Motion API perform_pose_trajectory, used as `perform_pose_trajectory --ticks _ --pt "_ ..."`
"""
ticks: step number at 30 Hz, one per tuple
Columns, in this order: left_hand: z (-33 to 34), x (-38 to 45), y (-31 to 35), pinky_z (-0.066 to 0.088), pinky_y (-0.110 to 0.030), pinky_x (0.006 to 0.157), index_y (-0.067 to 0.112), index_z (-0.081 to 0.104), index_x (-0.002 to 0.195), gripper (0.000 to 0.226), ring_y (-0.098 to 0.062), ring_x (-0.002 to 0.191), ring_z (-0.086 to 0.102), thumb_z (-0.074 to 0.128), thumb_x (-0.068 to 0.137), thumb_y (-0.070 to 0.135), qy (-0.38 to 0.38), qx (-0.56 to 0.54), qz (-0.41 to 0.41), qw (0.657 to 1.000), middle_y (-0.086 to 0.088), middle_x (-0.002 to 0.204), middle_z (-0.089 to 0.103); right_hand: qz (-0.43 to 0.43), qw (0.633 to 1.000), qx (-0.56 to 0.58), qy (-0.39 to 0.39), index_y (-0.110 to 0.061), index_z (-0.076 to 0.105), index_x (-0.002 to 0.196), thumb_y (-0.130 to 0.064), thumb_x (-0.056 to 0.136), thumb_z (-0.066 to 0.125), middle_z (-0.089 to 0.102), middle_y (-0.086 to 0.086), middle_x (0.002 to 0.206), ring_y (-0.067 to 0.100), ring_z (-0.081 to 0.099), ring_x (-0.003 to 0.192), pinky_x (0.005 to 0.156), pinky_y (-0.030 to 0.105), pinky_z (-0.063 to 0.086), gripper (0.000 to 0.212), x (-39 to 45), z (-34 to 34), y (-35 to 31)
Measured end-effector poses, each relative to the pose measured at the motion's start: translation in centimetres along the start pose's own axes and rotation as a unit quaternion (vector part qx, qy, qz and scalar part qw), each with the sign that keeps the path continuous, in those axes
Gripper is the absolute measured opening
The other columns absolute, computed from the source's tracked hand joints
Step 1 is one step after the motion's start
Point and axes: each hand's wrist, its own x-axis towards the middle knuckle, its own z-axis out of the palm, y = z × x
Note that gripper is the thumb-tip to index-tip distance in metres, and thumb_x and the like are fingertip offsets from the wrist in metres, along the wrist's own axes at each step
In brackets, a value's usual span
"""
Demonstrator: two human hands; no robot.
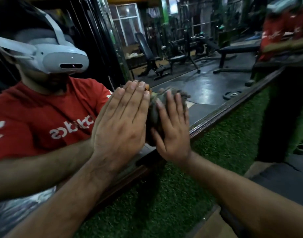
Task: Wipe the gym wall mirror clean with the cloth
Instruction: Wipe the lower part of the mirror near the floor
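Right hand (pixel 173 134) presses the bunched, dark, blurred cloth (pixel 153 115) flat-fingered against the mirror (pixel 207 86); left hand (pixel 120 127) flat, holding nothing.

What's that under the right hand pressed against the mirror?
A dark grey cloth, bunched between the right hand and the mirror. Its edges show around the fingers; the middle is covered.

The scene is dim, with a cool, weak light. The brightest patch is a pale sheen on the dark floor (pixel 207 86) reflected in the mirror (pixel 181 48), beyond the fingers (pixel 169 102) of the right hand (pixel 173 133), which are smeared with motion blur along with the cloth (pixel 154 114). The left hand (pixel 120 124) is sharper. Straight lines bow toward the edges, and the upper right corner is soft and smeared.
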Motion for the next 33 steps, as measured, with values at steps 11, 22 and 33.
perform_pose_trajectory --ticks 11,22,33 --pt "0.5 2.0 0.0 0.015 -0.053 0.125 -0.009 0.009 0.156 0.061 -0.040 0.155 0.007 0.031 0.109 0.023 0.001 0.132 -0.080 0.988 -0.027 0.165 0.007 -0.209 0.978 -0.013 0.015 -0.017 0.045 0.155 -0.035 0.100 0.047 0.037 0.016 0.165 0.035 0.024 0.158 0.122 0.065 0.023 0.058 10.6 -3.4 3.0" --pt "-3.0 6.1 -0.3 0.036 -0.051 0.116 -0.004 0.051 0.142 0.047 -0.034 0.142 0.044 0.047 0.098 0.012 0.105 -0.005 -0.158 0.982 -0.022 0.150 0.048 -0.203 0.976 -0.039 0.061 -0.018 0.045 0.157 -0.040 0.100 0.049 0.036 0.012 0.167 0.029 0.025 0.158 0.126 0.058 0.018 0.062 20.8 -5.8 2.3" --pt "0.7 8.2 1.5 0.022 -0.053 0.123 -0.006 0.031 0.153 0.055 -0.035 0.154 0.018 0.030 0.104 0.019 0.064 0.042 -0.174 0.982 -0.024 0.163 0.023 -0.009 0.997 0.009 0.081 -0.017 0.034 0.161 -0.051 0.097 0.043 0.023 0.010 0.172 0.030 0.012 0.161 0.127 0.061 0.010 0.073 17.5 -5.3 5.0"
